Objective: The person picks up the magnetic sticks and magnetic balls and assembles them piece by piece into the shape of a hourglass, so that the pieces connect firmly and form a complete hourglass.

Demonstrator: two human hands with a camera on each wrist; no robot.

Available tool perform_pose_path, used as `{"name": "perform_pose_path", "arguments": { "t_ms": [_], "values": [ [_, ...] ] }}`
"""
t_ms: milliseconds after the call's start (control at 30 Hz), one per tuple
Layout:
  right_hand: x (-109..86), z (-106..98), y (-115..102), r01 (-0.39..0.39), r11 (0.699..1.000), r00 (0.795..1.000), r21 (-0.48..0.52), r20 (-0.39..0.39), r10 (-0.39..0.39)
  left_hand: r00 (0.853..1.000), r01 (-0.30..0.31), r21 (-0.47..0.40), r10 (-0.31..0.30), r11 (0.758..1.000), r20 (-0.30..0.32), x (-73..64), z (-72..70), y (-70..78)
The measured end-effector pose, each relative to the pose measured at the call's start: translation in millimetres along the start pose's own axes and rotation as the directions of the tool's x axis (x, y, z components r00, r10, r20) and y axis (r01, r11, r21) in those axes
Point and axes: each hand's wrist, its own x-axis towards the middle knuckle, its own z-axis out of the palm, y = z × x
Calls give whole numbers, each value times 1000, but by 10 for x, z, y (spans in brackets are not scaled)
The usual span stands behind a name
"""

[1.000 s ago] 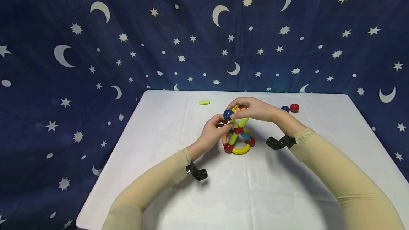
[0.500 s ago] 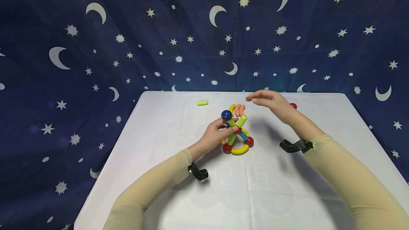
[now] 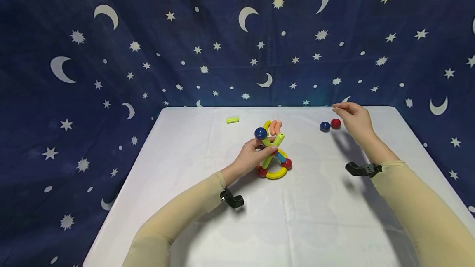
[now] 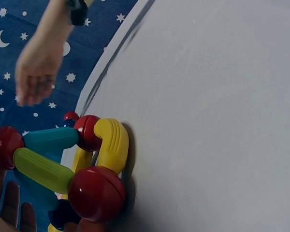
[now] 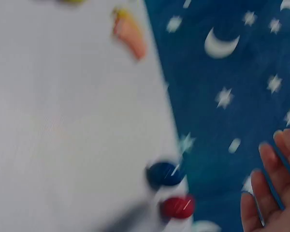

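Observation:
My left hand point(image 3: 248, 156) grips a ball-and-rod construction toy model around its central red ball point(image 3: 275, 151). Below it, a yellow curved rod point(image 3: 276, 174) joins two red balls, the nearer being the lower red ball point(image 4: 96, 194) in the left wrist view. Two light green rods slant up from the centre; a dark blue ball point(image 3: 261, 133) caps the left one, while the right green rod point(image 3: 279, 139) has a bare end. At the far right, my right hand point(image 3: 357, 122) hovers near a loose red ball point(image 3: 335, 123) and a loose blue ball point(image 3: 325, 126), its fingers loosely extended and holding nothing.
Behind the model lie several curved rods: a yellow one point(image 3: 267, 126) and orange ones point(image 3: 275, 127). A short green rod point(image 3: 232, 120) rests at the back left. The white table point(image 3: 208, 143) ends against a dark blue star-patterned cloth point(image 3: 222, 19).
My right hand has let go of the model's top and travelled right, to the loose balls. The left hand has shifted its hold to the central ball.

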Motion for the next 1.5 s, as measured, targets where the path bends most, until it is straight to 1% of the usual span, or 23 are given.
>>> {"name": "perform_pose_path", "arguments": {
  "t_ms": [100, 233, 333, 400, 467, 567, 800, 967, 1133, 1267, 1367, 1433, 1500],
  "values": [
    [83, -8, 238, -28, 995, 1000, -96, -10, 27, 1000, 18, -23, -18, 1000, -9, 2, 10, 7],
    [186, -15, 504, -8, 980, 998, -200, 61, 21, 1000, 21, -48, -22, 999, -19, 13, 25, 14],
    [228, -17, 630, -16, 967, 992, -256, 119, 48, 999, 17, -52, -18, 999, -30, 19, 40, 17],
    [242, -22, 697, -35, 960, 988, -278, 137, 75, 999, 16, -56, -18, 998, -37, 23, 50, 19],
    [248, -25, 746, -54, 956, 985, -288, 144, 99, 999, 14, -48, -16, 999, -41, 19, 56, 15],
    [249, -31, 801, -64, 952, 983, -298, 146, 112, 999, 14, -48, -15, 999, -39, 15, 63, 11],
    [231, 2, 810, -102, 934, 976, -343, 145, 160, 999, 18, -33, -19, 999, -46, 6, 70, 18],
    [231, 10, 835, -90, 925, 981, -369, 126, 146, 999, 18, -19, -19, 1000, -34, 6, 60, 22],
    [220, -2, 867, -78, 921, 987, -381, 98, 124, 999, 15, -16, -15, 1000, -31, 18, 63, 17],
    [200, -32, 886, -81, 922, 993, -378, 50, 108, 999, 17, -5, -17, 1000, -37, 24, 67, 15],
    [181, -67, 859, -112, 945, 993, -308, 6, 120, 999, 14, -8, -14, 1000, -35, 21, 70, 15],
    [164, -86, 814, -136, 962, 990, -237, -10, 138, 999, 12, -12, -13, 1000, -35, 18, 71, 12],
    [142, -93, 752, -138, 978, 990, -158, -22, 137, 999, 13, -20, -14, 1000, -38, 16, 73, 11]
  ]
}}
